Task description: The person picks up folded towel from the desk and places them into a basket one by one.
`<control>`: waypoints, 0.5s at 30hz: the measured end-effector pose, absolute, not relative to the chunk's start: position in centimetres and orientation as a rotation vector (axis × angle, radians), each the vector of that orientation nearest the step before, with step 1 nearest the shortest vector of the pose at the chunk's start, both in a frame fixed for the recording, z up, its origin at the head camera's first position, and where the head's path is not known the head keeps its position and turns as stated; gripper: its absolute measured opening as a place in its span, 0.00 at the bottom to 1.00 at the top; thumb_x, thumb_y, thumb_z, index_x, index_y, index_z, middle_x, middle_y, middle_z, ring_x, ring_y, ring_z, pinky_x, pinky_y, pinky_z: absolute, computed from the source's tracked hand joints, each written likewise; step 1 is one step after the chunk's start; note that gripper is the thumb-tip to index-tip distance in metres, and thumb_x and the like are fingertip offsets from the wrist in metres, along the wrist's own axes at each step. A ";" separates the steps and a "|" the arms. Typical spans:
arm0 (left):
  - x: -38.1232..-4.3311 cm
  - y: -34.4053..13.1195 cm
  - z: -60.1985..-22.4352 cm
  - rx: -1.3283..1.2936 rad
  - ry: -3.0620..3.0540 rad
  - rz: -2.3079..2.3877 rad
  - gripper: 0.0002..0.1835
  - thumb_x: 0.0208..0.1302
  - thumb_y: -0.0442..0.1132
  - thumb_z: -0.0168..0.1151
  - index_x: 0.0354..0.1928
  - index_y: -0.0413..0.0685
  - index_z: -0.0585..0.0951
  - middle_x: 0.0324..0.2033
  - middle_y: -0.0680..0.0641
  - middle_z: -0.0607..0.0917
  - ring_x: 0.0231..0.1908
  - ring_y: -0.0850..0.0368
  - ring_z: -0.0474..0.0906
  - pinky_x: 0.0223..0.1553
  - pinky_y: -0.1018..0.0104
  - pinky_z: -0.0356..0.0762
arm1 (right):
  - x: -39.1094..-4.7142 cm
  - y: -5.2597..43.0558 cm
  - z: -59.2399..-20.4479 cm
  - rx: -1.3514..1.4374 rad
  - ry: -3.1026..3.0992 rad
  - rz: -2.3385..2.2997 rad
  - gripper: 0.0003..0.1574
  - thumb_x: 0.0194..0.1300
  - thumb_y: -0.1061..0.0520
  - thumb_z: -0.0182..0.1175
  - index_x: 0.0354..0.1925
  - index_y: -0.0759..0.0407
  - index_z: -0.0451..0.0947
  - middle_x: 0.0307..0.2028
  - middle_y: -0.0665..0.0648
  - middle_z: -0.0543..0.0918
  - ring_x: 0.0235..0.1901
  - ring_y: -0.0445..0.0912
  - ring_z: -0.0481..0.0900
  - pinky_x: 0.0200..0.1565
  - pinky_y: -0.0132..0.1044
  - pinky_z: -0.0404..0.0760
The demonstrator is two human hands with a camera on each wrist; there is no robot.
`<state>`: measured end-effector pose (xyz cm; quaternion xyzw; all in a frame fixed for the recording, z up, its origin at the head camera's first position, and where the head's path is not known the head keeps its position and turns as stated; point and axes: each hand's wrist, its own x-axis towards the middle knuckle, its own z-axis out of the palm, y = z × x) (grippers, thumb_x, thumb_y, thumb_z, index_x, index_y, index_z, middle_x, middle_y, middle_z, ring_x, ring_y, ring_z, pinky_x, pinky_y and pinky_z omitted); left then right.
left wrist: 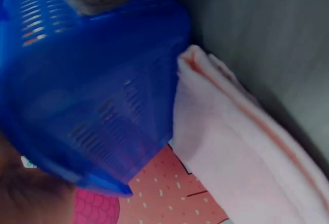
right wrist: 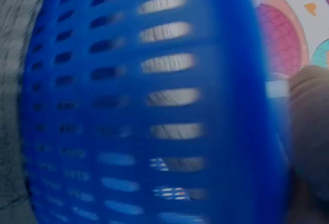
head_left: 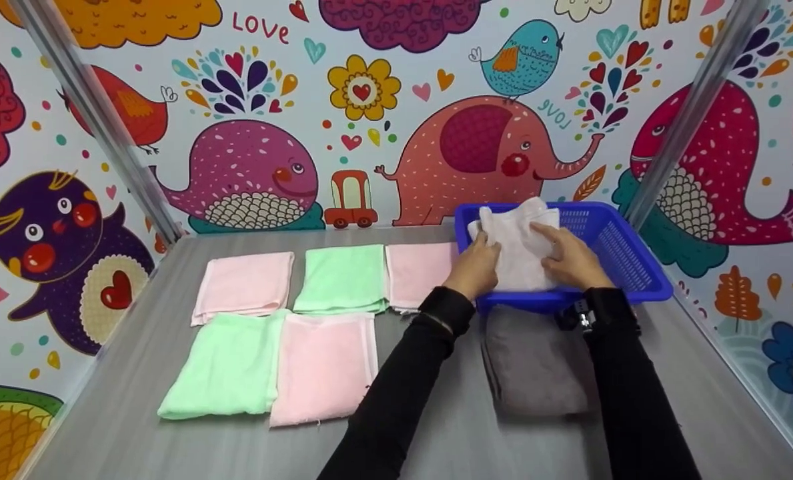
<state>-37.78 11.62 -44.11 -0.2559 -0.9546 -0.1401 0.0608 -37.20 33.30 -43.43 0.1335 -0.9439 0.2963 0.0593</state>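
Note:
A pale pinkish-white towel, folded with an uneven upper edge, is in the left part of the blue plastic basket. My left hand grips its left edge with curled fingers. On its right side, my right hand holds it between the fingers and thumb, index finger lying over the cloth. The right wrist view shows the basket's slotted wall up close, with a blurred part of my right hand beyond the rim. In the left wrist view, the basket hides most of my left hand's work.
A folded dark grey towel lies in front of the basket, between my forearms. Left of it are folded pink and green towels, with another pink, green and pink towel behind. A patterned wall borders the table.

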 end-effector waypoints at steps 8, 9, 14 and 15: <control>-37.5 13.2 -44.6 -0.651 -3.018 -0.091 0.19 0.69 0.46 0.56 0.56 0.53 0.88 0.61 0.50 0.82 0.59 0.51 0.81 0.62 0.61 0.76 | -37.8 33.8 -45.0 0.518 -3.012 0.837 0.49 0.57 0.73 0.65 0.76 0.66 0.62 0.71 0.78 0.67 0.70 0.72 0.64 0.69 0.69 0.63; -37.6 13.3 -44.6 -0.648 -3.033 -0.039 0.20 0.70 0.47 0.54 0.57 0.54 0.88 0.62 0.51 0.82 0.61 0.53 0.79 0.64 0.63 0.73 | -37.9 33.7 -45.0 0.519 -3.047 0.816 0.50 0.57 0.72 0.66 0.76 0.66 0.62 0.71 0.78 0.67 0.70 0.73 0.64 0.69 0.69 0.63; -38.0 13.3 -44.5 -0.608 -3.121 0.159 0.25 0.70 0.53 0.49 0.64 0.59 0.84 0.73 0.56 0.72 0.74 0.59 0.63 0.75 0.66 0.53 | -38.1 33.1 -45.1 0.439 -3.235 0.730 0.53 0.60 0.67 0.68 0.79 0.65 0.56 0.73 0.78 0.62 0.72 0.74 0.61 0.71 0.68 0.61; -38.1 13.2 -44.5 -0.599 -3.136 0.176 0.26 0.70 0.54 0.50 0.64 0.60 0.83 0.74 0.58 0.70 0.75 0.59 0.61 0.76 0.65 0.50 | -38.1 33.0 -45.1 0.401 -3.268 0.708 0.53 0.61 0.66 0.67 0.79 0.65 0.55 0.74 0.78 0.62 0.72 0.74 0.61 0.71 0.68 0.61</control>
